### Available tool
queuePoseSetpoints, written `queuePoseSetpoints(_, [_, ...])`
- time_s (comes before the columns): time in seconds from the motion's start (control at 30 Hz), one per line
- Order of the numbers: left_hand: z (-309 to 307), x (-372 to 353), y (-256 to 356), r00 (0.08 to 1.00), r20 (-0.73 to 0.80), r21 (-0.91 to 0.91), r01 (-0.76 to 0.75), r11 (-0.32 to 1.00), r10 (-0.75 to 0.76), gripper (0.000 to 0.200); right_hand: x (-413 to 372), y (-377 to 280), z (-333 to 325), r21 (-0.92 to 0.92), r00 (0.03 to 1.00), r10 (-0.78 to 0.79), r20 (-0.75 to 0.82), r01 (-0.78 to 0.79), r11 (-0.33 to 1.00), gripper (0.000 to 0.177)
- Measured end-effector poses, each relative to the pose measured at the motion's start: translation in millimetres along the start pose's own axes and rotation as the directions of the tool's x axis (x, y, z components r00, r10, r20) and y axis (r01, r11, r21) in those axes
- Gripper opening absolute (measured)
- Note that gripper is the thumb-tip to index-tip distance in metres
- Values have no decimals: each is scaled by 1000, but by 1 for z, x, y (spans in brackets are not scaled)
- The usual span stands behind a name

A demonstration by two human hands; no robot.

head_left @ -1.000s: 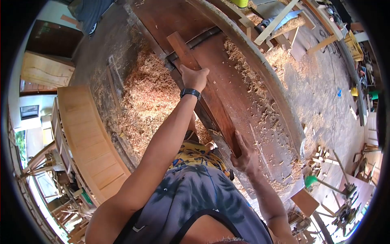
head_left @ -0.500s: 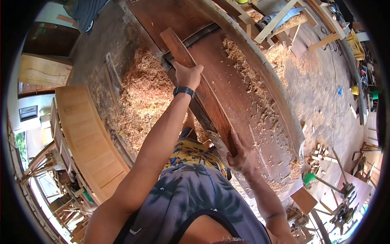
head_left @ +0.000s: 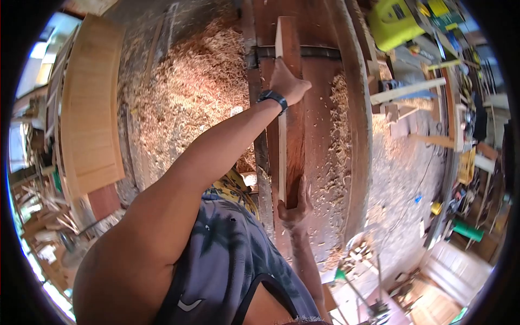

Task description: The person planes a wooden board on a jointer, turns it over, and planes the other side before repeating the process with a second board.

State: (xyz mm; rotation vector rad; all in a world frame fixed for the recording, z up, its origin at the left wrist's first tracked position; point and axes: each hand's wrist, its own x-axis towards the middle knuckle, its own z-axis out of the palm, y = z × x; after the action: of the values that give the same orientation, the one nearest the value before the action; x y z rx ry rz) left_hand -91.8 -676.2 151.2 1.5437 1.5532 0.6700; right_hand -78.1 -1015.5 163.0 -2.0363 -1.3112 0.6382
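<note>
A long reddish-brown wooden board (head_left: 295, 143) lies lengthwise along the brown workbench top (head_left: 319, 124), its pale narrow edge facing left. My left hand (head_left: 290, 85), with a dark watch (head_left: 273, 100) at the wrist, is closed around the board's far part, thumb pointing right. At the near end, my right hand (head_left: 296, 212) grips the board with thumb and fingers on opposite sides. The board's far end passes over a dark crosswise strip (head_left: 319, 52) on the bench.
Curled shavings (head_left: 339, 124) line the bench's right side; a large shavings heap (head_left: 200, 81) covers the floor at left. A panelled wooden door (head_left: 95, 108) stands further left. On the right are a yellow-green case (head_left: 395, 24), a sawhorse beam (head_left: 409, 91) and a green cylinder (head_left: 467, 230).
The view has turned, so bench and board now run nearly straight up. The board's pale edge, earlier on its right, now shows on its left. Both hands still hold it.
</note>
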Motion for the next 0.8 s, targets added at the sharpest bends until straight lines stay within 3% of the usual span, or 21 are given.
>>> queuePoseSetpoints(0.23, [-3, 11, 4, 996, 58, -34, 63, 997, -61, 91, 8, 7, 7, 73, 1000, -21, -11, 21, 997, 92])
queuePoseSetpoints(0.37, [-1, 21, 4, 993, 87, -33, 78, 996, -74, 88, 15, 12, 10, -13, 999, -35, 20, 35, 999, 93])
queuePoseSetpoints(0.43, [-1, 26, 4, 992, 98, -46, 87, 995, -82, 88, 19, 16, 15, 20, 995, -79, -61, 80, 997, 98])
queuePoseSetpoints(0.6, [-3, 33, 7, 993, 94, -62, 76, 995, -70, 90, 29, 2, 8, 15, 999, -27, 24, 27, 1000, 93])
queuePoseSetpoints(0.7, [-3, 39, 8, 993, 74, -64, 99, 993, -94, 80, 34, 3, 10, -16, 999, 9, 42, -8, 1000, 94])
queuePoseSetpoints(0.8, [-2, 49, 6, 990, 125, -67, 81, 994, -72, 95, 42, -3, 9, -16, 999, 19, 44, -18, 1000, 95])
